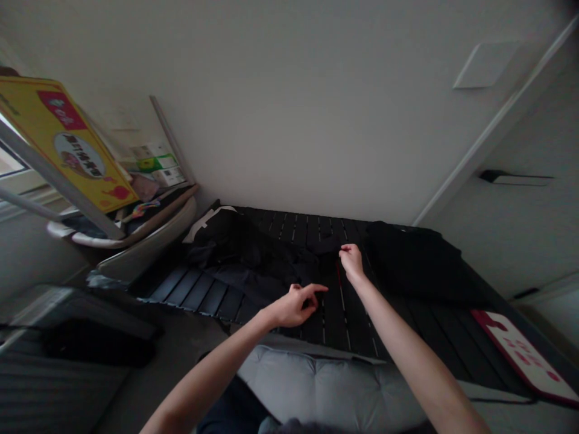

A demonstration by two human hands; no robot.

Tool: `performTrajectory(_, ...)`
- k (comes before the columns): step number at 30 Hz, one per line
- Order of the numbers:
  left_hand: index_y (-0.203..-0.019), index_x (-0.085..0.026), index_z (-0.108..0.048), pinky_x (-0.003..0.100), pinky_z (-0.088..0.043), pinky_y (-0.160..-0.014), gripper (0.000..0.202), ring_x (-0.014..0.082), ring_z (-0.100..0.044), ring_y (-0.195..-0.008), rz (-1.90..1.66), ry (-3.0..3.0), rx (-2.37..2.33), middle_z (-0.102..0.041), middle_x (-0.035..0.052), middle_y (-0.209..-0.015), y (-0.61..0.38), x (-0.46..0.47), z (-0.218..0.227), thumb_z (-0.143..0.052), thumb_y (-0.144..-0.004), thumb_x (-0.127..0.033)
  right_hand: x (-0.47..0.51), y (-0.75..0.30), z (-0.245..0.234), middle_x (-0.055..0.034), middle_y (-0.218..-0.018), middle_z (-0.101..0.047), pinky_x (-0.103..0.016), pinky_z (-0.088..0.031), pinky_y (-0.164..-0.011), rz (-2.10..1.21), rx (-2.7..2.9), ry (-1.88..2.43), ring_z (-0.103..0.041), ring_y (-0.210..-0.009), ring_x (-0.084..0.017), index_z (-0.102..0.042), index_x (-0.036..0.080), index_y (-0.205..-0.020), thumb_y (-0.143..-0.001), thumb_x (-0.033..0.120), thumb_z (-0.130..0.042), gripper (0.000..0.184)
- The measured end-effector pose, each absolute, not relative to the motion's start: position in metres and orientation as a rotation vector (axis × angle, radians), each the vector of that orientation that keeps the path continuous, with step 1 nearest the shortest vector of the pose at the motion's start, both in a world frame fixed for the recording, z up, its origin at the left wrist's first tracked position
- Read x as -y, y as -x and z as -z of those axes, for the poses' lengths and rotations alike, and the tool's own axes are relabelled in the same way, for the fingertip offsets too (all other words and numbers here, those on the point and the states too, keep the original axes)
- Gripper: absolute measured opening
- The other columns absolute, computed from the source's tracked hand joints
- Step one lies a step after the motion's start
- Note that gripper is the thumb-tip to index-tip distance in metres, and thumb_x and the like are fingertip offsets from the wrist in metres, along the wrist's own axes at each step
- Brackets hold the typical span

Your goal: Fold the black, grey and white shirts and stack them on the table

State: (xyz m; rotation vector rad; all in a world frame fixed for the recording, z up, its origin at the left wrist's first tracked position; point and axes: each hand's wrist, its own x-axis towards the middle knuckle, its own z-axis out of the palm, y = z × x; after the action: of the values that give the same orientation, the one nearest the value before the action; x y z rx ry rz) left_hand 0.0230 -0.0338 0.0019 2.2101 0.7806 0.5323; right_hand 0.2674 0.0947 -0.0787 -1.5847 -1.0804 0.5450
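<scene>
A dark, crumpled garment (pixel 253 250) lies spread on the black slatted surface (pixel 194 292). My right hand (pixel 351 260) is closed in a pinch at the garment's narrow right end, which appears to run into the fingertips. A thin red line shows just below those fingers; what it is I cannot make out. Nearer to me, my left hand (pixel 298 304) hovers at the garment's lower right edge. Its index finger points out to the right, the thumb stands apart, and nothing shows in its grasp. Right of my hands sits a folded black cloth item (pixel 411 259).
At right a white and red board (pixel 520 355) lies on the slats. A grey tufted cushion (pixel 312 386) is in front of me. To the left, a yellow box (pixel 67 138) stands on a cluttered chair-like seat (pixel 149 232). A wall (pixel 294 120) rises behind; a door handle (pixel 515 178) is far right.
</scene>
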Motion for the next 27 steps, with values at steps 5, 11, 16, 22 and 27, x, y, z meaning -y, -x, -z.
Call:
performTrajectory(5, -0.138, -0.021, -0.042, 0.023, -0.049, -0.076, 0.056, 0.0122, -0.064, -0.082, -0.504, -2.042, -0.721, -0.068, 0.0029, -0.098, -0.011, 0.029, 0.003, -0.052, -0.084, -0.013, -0.094, -0.256, 0.052, -0.0124, -0.105, -0.066, -0.041, -0.042, -0.095, -0.380, 1.387, 1.532, -0.060, -0.103, -0.027, -0.060, 0.017, -0.098, -0.072, 0.029, -0.055, 0.029)
performTrajectory(11, -0.119, -0.019, -0.058, 0.031, -0.047, -0.089, 0.035, 0.0185, -0.062, -0.100, -0.791, -2.054, -1.703, -0.067, 0.0083, -0.106, 0.044, -0.020, 0.011, -0.048, -0.086, -0.014, -0.100, -0.196, 0.023, -0.0068, -0.106, -0.069, -0.041, -0.036, -0.103, -0.455, 2.003, 1.438, -0.055, -0.116, -0.025, -0.067, 0.022, -0.093, -0.082, 0.030, -0.059, 0.016)
performTrajectory(16, -0.105, -0.022, -0.063, 0.040, -0.044, -0.090, 0.025, 0.0261, -0.064, -0.103, -0.165, -2.158, -2.045, -0.070, 0.0100, -0.102, 0.088, -0.029, 0.012, -0.042, -0.094, -0.031, -0.112, -0.157, 0.029, -0.0137, -0.129, -0.056, -0.035, -0.042, -0.095, -0.476, 2.353, 1.575, -0.058, -0.111, -0.025, -0.055, 0.018, -0.126, -0.077, 0.032, -0.069, 0.053)
performTrajectory(22, -0.118, -0.018, -0.051, 0.036, -0.049, -0.072, 0.048, 0.0303, -0.068, -0.087, -0.068, -2.045, -2.193, -0.069, 0.0142, -0.096, 0.083, -0.012, 0.023, -0.045, -0.090, -0.056, -0.116, -0.120, 0.038, -0.0126, -0.128, -0.057, -0.037, -0.042, -0.094, -0.347, 2.476, 1.671, -0.053, -0.118, -0.028, -0.056, 0.022, -0.120, -0.081, 0.033, -0.066, 0.041)
performTrajectory(27, -0.117, -0.009, -0.050, 0.046, -0.048, -0.078, 0.064, 0.0364, -0.062, -0.098, -0.231, -1.795, -2.507, -0.061, 0.0225, -0.109, 0.063, -0.019, 0.026, -0.042, -0.086, -0.064, -0.123, -0.123, 0.028, -0.0150, -0.105, -0.068, -0.034, -0.048, -0.078, -0.342, 2.254, 1.870, -0.065, -0.095, -0.026, -0.056, 0.016, -0.117, -0.094, 0.022, -0.039, 0.029)
